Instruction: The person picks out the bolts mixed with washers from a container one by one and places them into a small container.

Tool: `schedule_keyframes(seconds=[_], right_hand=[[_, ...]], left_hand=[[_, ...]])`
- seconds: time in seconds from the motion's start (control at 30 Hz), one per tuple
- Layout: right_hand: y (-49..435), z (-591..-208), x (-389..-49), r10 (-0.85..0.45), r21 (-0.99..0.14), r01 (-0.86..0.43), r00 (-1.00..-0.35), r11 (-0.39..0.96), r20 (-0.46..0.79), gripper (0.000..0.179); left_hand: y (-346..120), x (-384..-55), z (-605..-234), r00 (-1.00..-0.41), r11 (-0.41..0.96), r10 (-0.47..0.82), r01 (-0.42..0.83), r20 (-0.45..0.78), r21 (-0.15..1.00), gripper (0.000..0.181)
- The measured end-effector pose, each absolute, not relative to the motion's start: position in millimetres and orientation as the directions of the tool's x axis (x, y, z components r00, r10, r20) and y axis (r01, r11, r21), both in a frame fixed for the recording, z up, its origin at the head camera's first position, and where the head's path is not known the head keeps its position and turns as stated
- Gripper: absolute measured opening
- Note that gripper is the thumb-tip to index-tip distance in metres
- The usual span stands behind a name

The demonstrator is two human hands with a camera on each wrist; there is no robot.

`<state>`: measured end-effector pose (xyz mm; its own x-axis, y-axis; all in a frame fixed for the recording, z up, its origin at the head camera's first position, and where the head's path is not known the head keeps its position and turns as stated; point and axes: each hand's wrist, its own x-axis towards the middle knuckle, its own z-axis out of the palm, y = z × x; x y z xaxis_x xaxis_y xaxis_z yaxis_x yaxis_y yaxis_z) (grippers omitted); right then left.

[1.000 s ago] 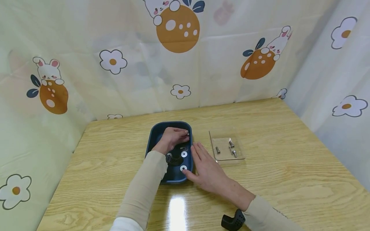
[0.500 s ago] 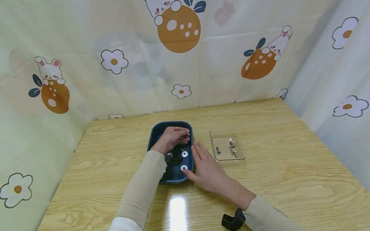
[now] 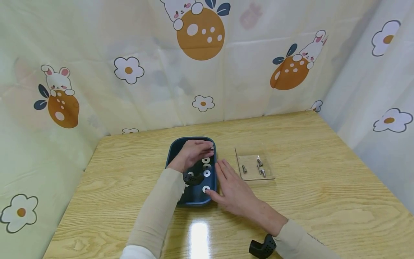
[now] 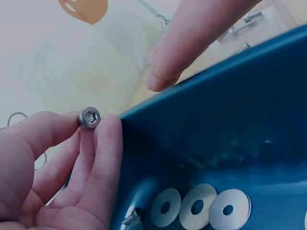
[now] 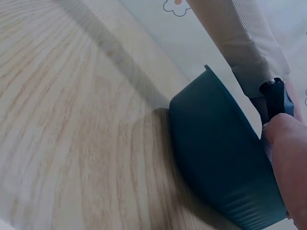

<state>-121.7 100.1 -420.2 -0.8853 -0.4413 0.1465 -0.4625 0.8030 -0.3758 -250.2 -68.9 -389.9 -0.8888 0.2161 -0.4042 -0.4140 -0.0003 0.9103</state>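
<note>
My left hand (image 3: pixel 191 153) is over the far part of a dark blue bin (image 3: pixel 194 204). Between its thumb and fingers it pinches a socket-head screw (image 4: pixel 89 117), with the hex recess facing the left wrist camera. Several flat metal washers (image 4: pixel 230 209) lie on the bin floor below, and another small metal piece (image 4: pixel 133 218) lies in the corner near them. Along the bin's right side my right hand (image 3: pixel 234 192) rests with straight fingers, its thumb reaching over the rim. In the right wrist view that hand (image 5: pixel 293 163) touches the bin's edge.
A clear shallow tray (image 3: pixel 246 179) stands right of the bin on the wooden table (image 3: pixel 317 180). Several screws (image 3: pixel 260 162) lie in it. A patterned curtain (image 3: pixel 155 104) hangs behind the table and at both sides.
My left hand has lifted slightly toward the bin's far right rim, and more washers now show beneath it. The right hand has kept its place.
</note>
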Motion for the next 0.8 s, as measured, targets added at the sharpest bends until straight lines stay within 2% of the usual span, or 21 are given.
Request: schedule_keyframes(seconds=[0.2,0.8], right_hand=[[108,-414,-123,-0.43,-0.388,-0.449,-0.892,0.805,0.142,0.09],[152,-407,-129,-0.363,-0.398,-0.404,-0.915,0.823,0.178,0.087]], left_hand=[[-66,-251,-386,-0.886,-0.013,0.244,-0.409,-0.394,0.912,0.03],[-49,-249,-377,-0.876,-0.05,0.326,-0.391,-0.355,0.919,0.033]])
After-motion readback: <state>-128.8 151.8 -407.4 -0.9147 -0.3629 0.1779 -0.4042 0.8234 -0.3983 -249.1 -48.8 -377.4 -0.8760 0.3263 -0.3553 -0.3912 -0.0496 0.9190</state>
